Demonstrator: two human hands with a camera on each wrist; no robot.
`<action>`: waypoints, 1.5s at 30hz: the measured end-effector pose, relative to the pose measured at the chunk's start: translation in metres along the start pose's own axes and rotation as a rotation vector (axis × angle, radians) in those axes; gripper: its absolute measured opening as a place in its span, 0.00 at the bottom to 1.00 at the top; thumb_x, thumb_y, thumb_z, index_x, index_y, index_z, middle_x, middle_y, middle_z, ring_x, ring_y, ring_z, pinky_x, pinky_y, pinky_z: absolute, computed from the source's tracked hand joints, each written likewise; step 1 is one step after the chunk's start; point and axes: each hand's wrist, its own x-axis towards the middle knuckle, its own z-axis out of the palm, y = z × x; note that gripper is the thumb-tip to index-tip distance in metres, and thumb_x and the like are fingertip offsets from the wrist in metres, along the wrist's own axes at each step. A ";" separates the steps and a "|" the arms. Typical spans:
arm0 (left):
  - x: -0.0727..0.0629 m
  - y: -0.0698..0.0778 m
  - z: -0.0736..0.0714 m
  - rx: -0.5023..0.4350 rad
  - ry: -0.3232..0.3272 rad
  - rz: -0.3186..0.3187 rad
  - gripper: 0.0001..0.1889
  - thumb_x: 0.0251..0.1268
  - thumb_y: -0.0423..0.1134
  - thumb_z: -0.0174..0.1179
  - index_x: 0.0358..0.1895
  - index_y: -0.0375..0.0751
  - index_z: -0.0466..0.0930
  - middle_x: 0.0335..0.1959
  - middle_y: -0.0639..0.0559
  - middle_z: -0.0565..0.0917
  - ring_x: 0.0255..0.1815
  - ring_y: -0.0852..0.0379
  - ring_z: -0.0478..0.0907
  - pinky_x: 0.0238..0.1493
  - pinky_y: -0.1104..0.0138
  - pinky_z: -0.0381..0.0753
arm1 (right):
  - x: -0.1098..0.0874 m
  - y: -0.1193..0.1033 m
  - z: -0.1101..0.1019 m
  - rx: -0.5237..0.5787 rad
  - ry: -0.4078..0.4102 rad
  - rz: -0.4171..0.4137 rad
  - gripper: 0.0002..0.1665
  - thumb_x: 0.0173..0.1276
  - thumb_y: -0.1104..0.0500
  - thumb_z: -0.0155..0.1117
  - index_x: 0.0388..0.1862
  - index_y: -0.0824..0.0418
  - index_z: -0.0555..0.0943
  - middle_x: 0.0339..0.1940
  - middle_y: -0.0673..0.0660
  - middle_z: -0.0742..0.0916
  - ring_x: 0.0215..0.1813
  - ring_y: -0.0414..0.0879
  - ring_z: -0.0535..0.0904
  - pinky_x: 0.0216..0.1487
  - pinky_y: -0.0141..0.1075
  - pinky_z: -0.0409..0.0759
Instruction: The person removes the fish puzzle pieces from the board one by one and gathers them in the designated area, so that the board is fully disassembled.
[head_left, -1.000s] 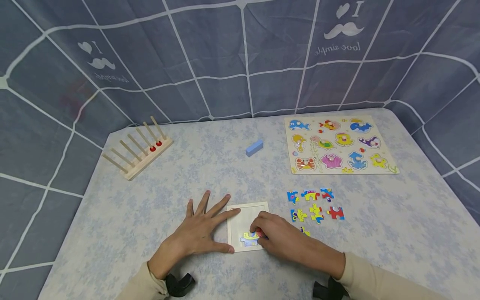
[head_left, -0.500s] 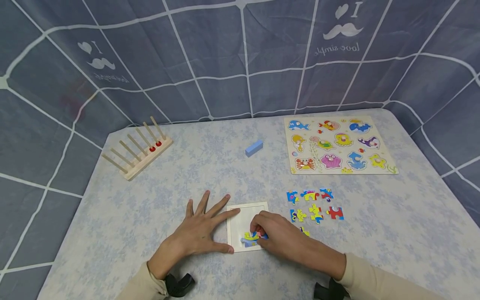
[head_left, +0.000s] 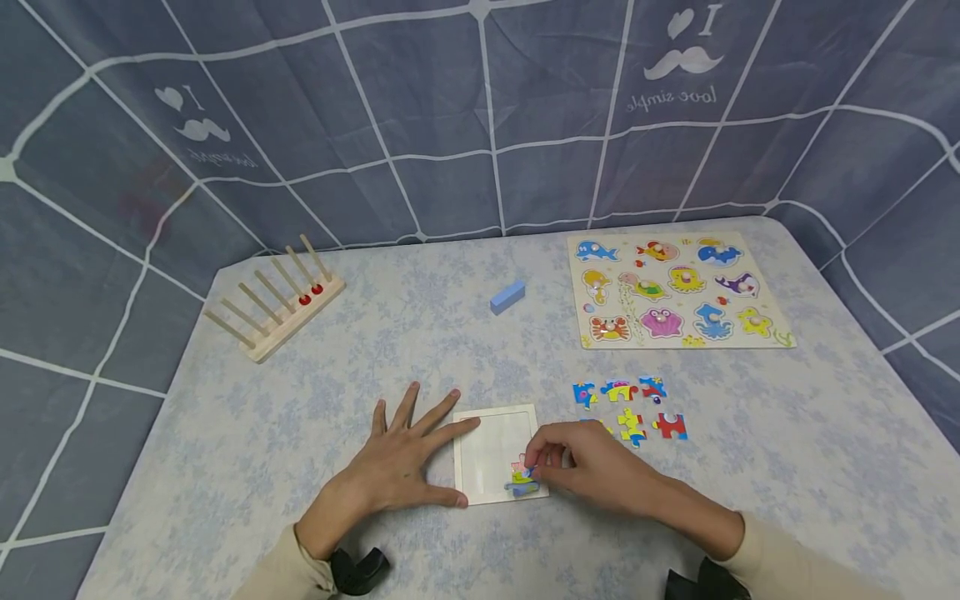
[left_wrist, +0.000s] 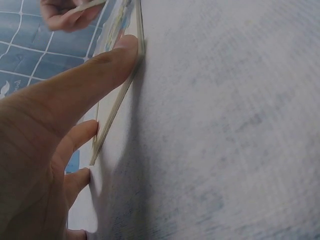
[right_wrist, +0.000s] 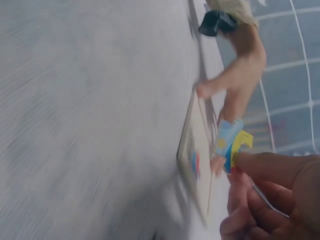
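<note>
My left hand [head_left: 401, 462] lies spread, its thumb and forefinger touching the left rim of a shallow pale wooden puzzle tray [head_left: 480, 446]. In the left wrist view, the thumb [left_wrist: 107, 62] rests on the tray's edge. My right hand [head_left: 600, 462] pinches a jigsaw piece [right_wrist: 230, 142] between thumb and fingers at the tray's front right corner. Blue and yellow show on the piece, and the fingers cover part of it. A red and blue patch is visible on the tray in the right wrist view; whether it is a separate piece I cannot tell.
Several loose jigsaw pieces [head_left: 632, 425] lie right of the tray, some partly behind the right hand. Farther back are a sea-animal knob puzzle board [head_left: 579, 292], a blue block [head_left: 508, 297] and a wooden peg rack [head_left: 300, 321] with two red beads. A grey curtain [head_left: 450, 100] borders the table.
My right hand has shifted right and drawn the pinched jigsaw piece toward the tray's right edge, tilting it. It now covers some loose pieces. My left hand has stayed in place.
</note>
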 end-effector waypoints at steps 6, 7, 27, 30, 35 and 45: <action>0.000 -0.001 -0.001 -0.001 -0.008 0.001 0.50 0.44 0.76 0.64 0.75 0.69 0.60 0.81 0.57 0.48 0.78 0.32 0.34 0.62 0.24 0.39 | -0.027 0.019 -0.028 0.030 0.025 0.090 0.02 0.67 0.60 0.68 0.37 0.52 0.84 0.29 0.47 0.84 0.31 0.41 0.80 0.32 0.33 0.79; 0.000 -0.001 -0.001 0.000 -0.009 0.004 0.50 0.44 0.76 0.63 0.75 0.69 0.60 0.81 0.57 0.48 0.78 0.31 0.34 0.62 0.24 0.39 | -0.032 0.022 -0.032 0.034 0.031 0.109 0.02 0.67 0.59 0.68 0.37 0.53 0.84 0.29 0.47 0.85 0.31 0.42 0.80 0.33 0.33 0.80; -0.001 -0.002 -0.002 -0.018 -0.006 0.007 0.49 0.45 0.76 0.63 0.75 0.69 0.60 0.81 0.56 0.48 0.78 0.31 0.33 0.62 0.25 0.38 | -0.077 0.052 -0.072 0.009 0.081 0.379 0.08 0.66 0.59 0.68 0.40 0.62 0.83 0.28 0.52 0.83 0.27 0.42 0.77 0.27 0.33 0.78; -0.001 -0.002 -0.001 -0.018 -0.009 0.007 0.49 0.45 0.76 0.63 0.75 0.69 0.60 0.81 0.57 0.48 0.78 0.32 0.33 0.63 0.25 0.38 | -0.077 0.052 -0.070 -0.084 0.111 0.366 0.04 0.64 0.62 0.68 0.38 0.60 0.84 0.28 0.49 0.82 0.29 0.39 0.76 0.29 0.31 0.76; -0.001 -0.002 -0.001 -0.018 -0.008 0.003 0.49 0.45 0.76 0.63 0.75 0.69 0.60 0.80 0.57 0.48 0.78 0.32 0.33 0.63 0.25 0.38 | -0.074 0.051 -0.066 -0.219 0.163 0.370 0.04 0.61 0.66 0.68 0.33 0.57 0.84 0.25 0.46 0.79 0.29 0.37 0.73 0.31 0.29 0.72; 0.000 -0.001 0.000 -0.018 -0.008 0.009 0.50 0.45 0.76 0.63 0.75 0.69 0.60 0.80 0.57 0.48 0.78 0.31 0.33 0.62 0.25 0.39 | -0.073 0.049 -0.064 -0.282 0.194 0.365 0.05 0.61 0.65 0.69 0.34 0.56 0.84 0.25 0.45 0.79 0.29 0.37 0.73 0.31 0.29 0.73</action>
